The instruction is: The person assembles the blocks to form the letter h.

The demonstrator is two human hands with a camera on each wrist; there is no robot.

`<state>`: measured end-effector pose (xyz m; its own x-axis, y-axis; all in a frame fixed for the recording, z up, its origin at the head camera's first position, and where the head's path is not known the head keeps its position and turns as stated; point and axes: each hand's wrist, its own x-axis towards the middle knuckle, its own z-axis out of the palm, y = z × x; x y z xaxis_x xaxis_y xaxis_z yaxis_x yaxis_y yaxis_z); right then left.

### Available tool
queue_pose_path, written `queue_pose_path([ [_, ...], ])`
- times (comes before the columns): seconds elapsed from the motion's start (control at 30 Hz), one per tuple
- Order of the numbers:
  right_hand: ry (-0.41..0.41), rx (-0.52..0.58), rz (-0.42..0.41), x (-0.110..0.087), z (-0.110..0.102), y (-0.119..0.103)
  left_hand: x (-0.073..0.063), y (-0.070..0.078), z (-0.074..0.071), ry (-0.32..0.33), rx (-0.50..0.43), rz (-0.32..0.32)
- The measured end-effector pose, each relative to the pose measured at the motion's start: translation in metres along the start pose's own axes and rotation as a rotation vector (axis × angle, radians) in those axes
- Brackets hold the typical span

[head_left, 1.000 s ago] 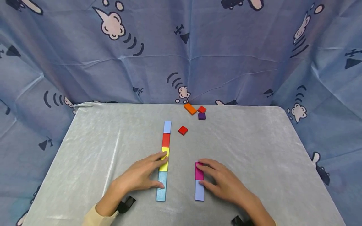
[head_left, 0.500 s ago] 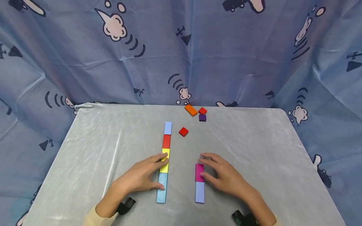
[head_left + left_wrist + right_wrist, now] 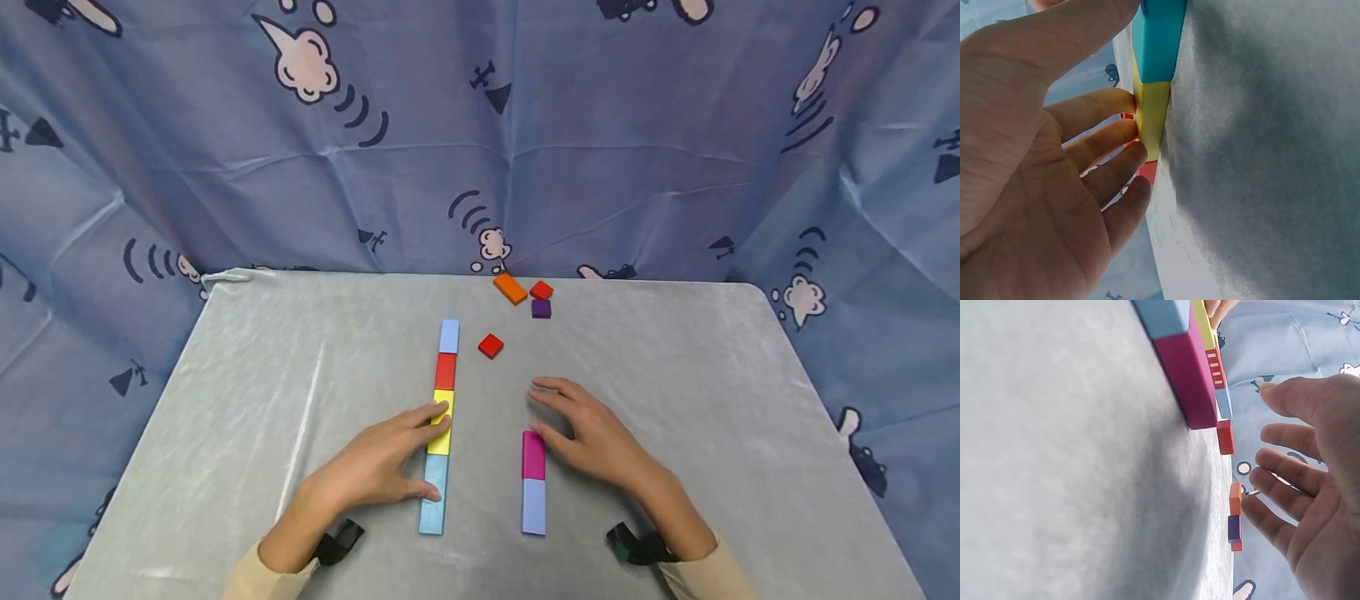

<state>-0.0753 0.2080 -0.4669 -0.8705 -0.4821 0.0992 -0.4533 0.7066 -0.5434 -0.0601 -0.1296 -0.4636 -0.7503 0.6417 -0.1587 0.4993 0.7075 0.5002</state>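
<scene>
My left hand (image 3: 375, 462) rests at a straight row of blocks, its fingertips on the yellow block (image 3: 1155, 119) and its thumb on the turquoise block (image 3: 432, 518). Beyond the yellow one, a red block (image 3: 446, 372) and a light blue block (image 3: 449, 337) continue the row. Fingers of my right hand (image 3: 596, 437) are spread and hold nothing. Its thumb is near the far end of a magenta block (image 3: 533, 457), which lies end to end with a periwinkle block (image 3: 534, 508) in a second, shorter row. In the right wrist view the palm shows, with the fingers apart.
A loose red block (image 3: 491, 346) lies just right of the long row's far end. Near the table's back edge are an orange block (image 3: 510, 289), another red block (image 3: 542, 290) and a purple block (image 3: 541, 309). A blue patterned curtain (image 3: 420, 100) hangs behind the grey table (image 3: 675, 350).
My right hand has slid away from me along the short row, from beside both blocks to the magenta block's far end. My left hand stays at the long row.
</scene>
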Motion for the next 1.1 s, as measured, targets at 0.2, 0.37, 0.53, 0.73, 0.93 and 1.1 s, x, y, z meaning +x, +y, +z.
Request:
queue_pose_path([
  [0.2,0.006,0.007,0.007,0.008,-0.003,0.008,0.003,0.0,0.0,0.001,0.006,0.022],
  [0.37,0.015,0.012,0.01,0.018,-0.006,0.015,0.003,-0.001,0.0,0.003,0.002,0.019],
  [0.53,0.04,0.015,0.011,0.03,-0.013,0.023,0.001,-0.002,0.0,0.021,0.0,0.03],
  [0.73,0.055,0.033,0.01,0.042,-0.022,0.03,0.002,-0.003,-0.002,0.032,0.002,0.033],
  [0.93,0.027,0.047,0.02,0.059,-0.024,0.033,0.001,-0.004,-0.003,0.024,-0.005,0.014],
  [1.1,0.015,0.042,0.044,0.072,-0.024,0.036,-0.001,-0.004,-0.001,0.026,-0.01,0.009],
])
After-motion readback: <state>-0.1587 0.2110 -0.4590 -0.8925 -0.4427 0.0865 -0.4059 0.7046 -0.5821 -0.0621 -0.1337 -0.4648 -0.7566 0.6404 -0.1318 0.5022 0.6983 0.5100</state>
